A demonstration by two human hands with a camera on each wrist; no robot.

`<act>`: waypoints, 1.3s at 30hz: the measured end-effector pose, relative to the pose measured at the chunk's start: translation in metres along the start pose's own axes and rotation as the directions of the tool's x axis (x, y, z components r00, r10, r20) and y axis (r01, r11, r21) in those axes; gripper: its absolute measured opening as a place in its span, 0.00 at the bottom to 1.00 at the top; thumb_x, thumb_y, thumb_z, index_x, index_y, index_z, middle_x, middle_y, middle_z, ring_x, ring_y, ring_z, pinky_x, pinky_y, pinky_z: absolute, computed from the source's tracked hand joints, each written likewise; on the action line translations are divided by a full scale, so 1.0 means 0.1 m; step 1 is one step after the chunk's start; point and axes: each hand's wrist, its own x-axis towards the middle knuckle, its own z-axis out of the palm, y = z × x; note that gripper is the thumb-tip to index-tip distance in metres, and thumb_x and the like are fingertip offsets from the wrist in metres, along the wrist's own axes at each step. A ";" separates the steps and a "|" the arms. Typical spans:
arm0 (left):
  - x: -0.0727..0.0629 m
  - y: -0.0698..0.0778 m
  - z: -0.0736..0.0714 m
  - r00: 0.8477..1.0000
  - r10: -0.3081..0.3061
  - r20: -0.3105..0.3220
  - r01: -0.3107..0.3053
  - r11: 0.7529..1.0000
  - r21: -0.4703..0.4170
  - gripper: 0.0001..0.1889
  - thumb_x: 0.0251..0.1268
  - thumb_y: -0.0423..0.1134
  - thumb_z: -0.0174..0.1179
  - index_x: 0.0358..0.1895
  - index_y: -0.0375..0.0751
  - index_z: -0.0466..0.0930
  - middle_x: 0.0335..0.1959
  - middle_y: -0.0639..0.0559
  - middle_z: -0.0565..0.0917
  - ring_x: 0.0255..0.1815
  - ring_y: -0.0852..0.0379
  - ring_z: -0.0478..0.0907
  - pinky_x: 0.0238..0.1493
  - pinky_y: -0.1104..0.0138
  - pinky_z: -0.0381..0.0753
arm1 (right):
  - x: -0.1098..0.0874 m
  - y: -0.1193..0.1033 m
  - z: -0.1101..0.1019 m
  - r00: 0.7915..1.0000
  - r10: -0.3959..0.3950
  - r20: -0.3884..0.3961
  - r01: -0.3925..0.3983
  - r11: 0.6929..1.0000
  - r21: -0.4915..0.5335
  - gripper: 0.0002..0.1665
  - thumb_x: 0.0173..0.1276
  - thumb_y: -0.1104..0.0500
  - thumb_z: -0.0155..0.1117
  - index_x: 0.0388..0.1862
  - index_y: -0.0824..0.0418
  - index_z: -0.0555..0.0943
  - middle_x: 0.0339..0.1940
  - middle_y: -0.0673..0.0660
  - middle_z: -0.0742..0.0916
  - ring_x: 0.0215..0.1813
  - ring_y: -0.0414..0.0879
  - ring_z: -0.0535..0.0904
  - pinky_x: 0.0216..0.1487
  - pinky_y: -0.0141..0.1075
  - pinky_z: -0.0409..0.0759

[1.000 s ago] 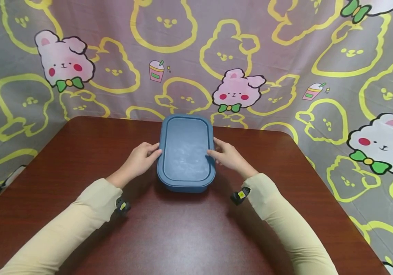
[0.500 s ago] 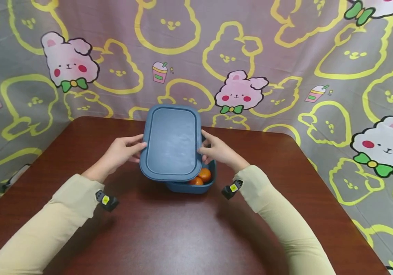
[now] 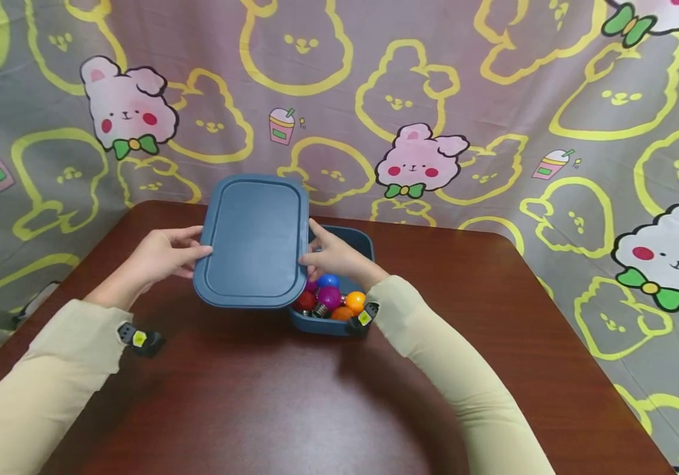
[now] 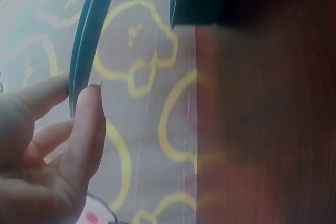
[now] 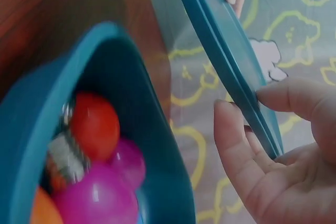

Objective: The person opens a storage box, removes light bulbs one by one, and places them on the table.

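A blue-grey rectangular lid [image 3: 256, 244] is held up between two hands, tilted toward the head camera. My left hand [image 3: 161, 257] pinches its left edge, thumb on top and fingers beneath. At the opposite edge, my right hand [image 3: 339, 256] grips the lid the same way. Behind and to the right stands the matching box [image 3: 324, 326], uncovered, its left part hidden by the lid. Inside lie several round colored light bulbs with metal screw bases: a purple bulb [image 3: 329, 297], a blue bulb [image 3: 328, 280], an orange bulb [image 3: 355, 301] and a red bulb [image 5: 94, 125] among them.
The box stands on a dark reddish-brown wooden table [image 3: 244, 409] with rounded far corners. Beyond the table hangs a curtain [image 3: 339, 79] printed with cartoon rabbits and yellow outlines. A small black wrist camera [image 3: 140, 339] sits on the left cuff.
Both hands have lifted the lid off the box and carried it leftward, uncovering the bulbs. The box has stayed in about the same place.
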 end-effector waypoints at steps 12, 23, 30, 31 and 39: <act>-0.06 -0.31 -0.33 0.994 -0.107 0.038 0.106 0.994 0.037 0.39 0.62 0.46 0.59 0.68 0.27 0.52 0.43 0.34 0.78 0.31 0.54 0.81 0.34 0.59 0.81 | 0.06 -0.05 0.51 0.997 0.076 0.002 -0.075 0.979 0.192 0.44 0.63 0.63 0.62 0.73 0.60 0.51 0.62 0.59 0.70 0.44 0.47 0.79 0.45 0.38 0.78; 0.02 -0.74 -0.41 0.948 -0.249 0.199 0.255 0.967 -0.009 0.40 0.64 0.43 0.58 0.68 0.23 0.45 0.33 0.45 0.83 0.31 0.57 0.82 0.34 0.62 0.81 | -0.03 -0.01 1.03 0.992 0.119 -0.034 -0.095 0.906 0.412 0.39 0.64 0.64 0.57 0.71 0.66 0.54 0.70 0.62 0.60 0.65 0.53 0.64 0.61 0.45 0.65; 0.04 -0.84 -0.35 0.923 -0.305 0.235 0.309 0.951 0.020 0.39 0.64 0.41 0.57 0.67 0.20 0.44 0.33 0.47 0.83 0.30 0.56 0.81 0.33 0.62 0.81 | -0.01 0.07 1.30 0.982 0.140 -0.125 -0.075 0.904 0.421 0.36 0.60 0.64 0.58 0.67 0.68 0.60 0.66 0.61 0.66 0.63 0.52 0.63 0.63 0.46 0.60; 0.04 -0.85 -0.34 0.921 -0.310 0.236 0.312 0.950 0.029 0.40 0.64 0.41 0.57 0.67 0.20 0.44 0.33 0.46 0.83 0.30 0.56 0.81 0.33 0.61 0.81 | 0.00 0.08 1.33 0.979 0.142 -0.145 -0.070 0.907 0.416 0.36 0.59 0.64 0.58 0.67 0.68 0.61 0.65 0.61 0.66 0.62 0.52 0.63 0.63 0.45 0.59; 0.10 -0.93 -0.29 0.917 -0.316 0.245 0.305 0.949 0.083 0.38 0.65 0.39 0.56 0.65 0.17 0.45 0.38 0.38 0.81 0.32 0.54 0.81 0.33 0.60 0.81 | 0.08 0.16 1.45 0.962 0.189 -0.197 -0.086 0.896 0.436 0.37 0.55 0.66 0.58 0.66 0.67 0.62 0.65 0.60 0.67 0.63 0.51 0.63 0.63 0.43 0.58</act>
